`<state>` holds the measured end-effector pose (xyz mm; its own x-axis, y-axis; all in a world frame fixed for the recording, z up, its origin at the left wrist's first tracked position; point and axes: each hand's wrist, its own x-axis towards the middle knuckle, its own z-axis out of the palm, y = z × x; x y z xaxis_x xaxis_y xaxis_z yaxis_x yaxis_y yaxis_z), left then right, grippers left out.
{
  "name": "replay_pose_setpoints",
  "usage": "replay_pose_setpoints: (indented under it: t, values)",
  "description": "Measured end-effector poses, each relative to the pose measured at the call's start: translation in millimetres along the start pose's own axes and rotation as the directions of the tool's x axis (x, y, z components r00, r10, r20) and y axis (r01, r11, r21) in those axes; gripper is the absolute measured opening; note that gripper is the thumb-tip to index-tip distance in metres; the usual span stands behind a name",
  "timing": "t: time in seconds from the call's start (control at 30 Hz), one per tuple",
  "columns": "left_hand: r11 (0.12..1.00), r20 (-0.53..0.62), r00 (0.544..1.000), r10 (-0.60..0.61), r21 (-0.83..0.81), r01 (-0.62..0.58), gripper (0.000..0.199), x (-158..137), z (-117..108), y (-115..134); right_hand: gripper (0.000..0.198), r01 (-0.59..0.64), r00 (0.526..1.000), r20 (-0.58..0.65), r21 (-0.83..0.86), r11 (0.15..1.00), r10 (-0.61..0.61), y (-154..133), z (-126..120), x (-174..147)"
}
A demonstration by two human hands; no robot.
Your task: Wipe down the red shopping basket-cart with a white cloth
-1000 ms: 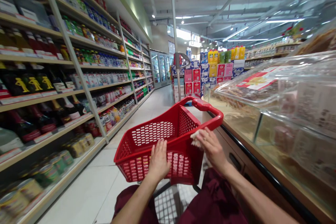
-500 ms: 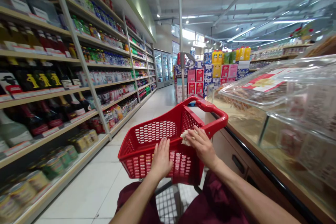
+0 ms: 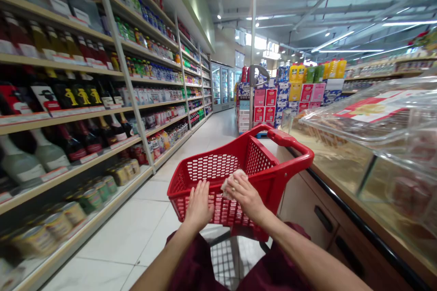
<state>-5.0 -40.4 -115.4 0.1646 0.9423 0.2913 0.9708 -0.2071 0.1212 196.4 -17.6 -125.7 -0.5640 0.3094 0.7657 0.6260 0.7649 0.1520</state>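
Observation:
A red plastic shopping cart stands sideways in front of me, its handle pointing to the right. My left hand rests with fingers straight on the near rim of the basket and holds nothing. On the same rim, further right, my right hand presses down a crumpled whitish cloth. The cloth bunches out past the fingertips, and the rest of it is hidden under the palm. Inside the basket only red lattice walls show.
Shelves of bottles and cans run along the left. Close on the right is a wooden counter with clear plastic food boxes. Stacked drink cartons and a metal pole stand ahead. White tiles cover the floor.
My right hand has slid the cloth leftward along the cart's near rim, closer to my left hand. The view has turned slightly left, so the cart appears further right.

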Motion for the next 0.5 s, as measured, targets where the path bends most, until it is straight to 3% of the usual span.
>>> replay_pose_setpoints:
  t: [0.07,0.17,0.23,0.37,0.43,0.5]
  values:
    - [0.999,-0.024,0.999,-0.031,0.023,0.032,0.068,-8.0,0.5,-17.5,0.028,0.059,0.993,0.099,0.024,0.998,-0.062,-10.0,19.9,-15.3]
    - [1.0,-0.063,0.998,0.028,0.013,-0.028,0.068,-20.4,3.2,-48.4,0.025,0.101,0.983,0.148,0.08,0.992,-0.112,-31.1,43.8,-24.4]
    - [1.0,-0.102,0.995,0.003,-0.008,-0.004,0.067,-26.8,4.3,-70.0,0.026,0.123,0.981,0.139,0.112,0.986,-0.138,-46.9,50.9,-2.7]
    - [0.986,-0.147,0.975,-0.165,-0.041,0.161,0.066,-37.7,1.3,-109.5,0.029,0.176,0.969,0.145,0.162,0.971,-0.2,-76.1,66.3,66.9]
    - [0.977,-0.143,0.967,-0.213,-0.032,0.21,0.067,-44.6,-1.1,-123.5,0.027,0.19,0.957,0.187,0.178,0.966,-0.223,-89.5,82.9,78.6]
    - [0.974,-0.128,0.965,-0.228,-0.02,0.227,0.067,-52.3,-1.7,-132.1,0.023,0.207,0.932,0.259,0.188,0.96,-0.252,-101.5,101.3,68.9]
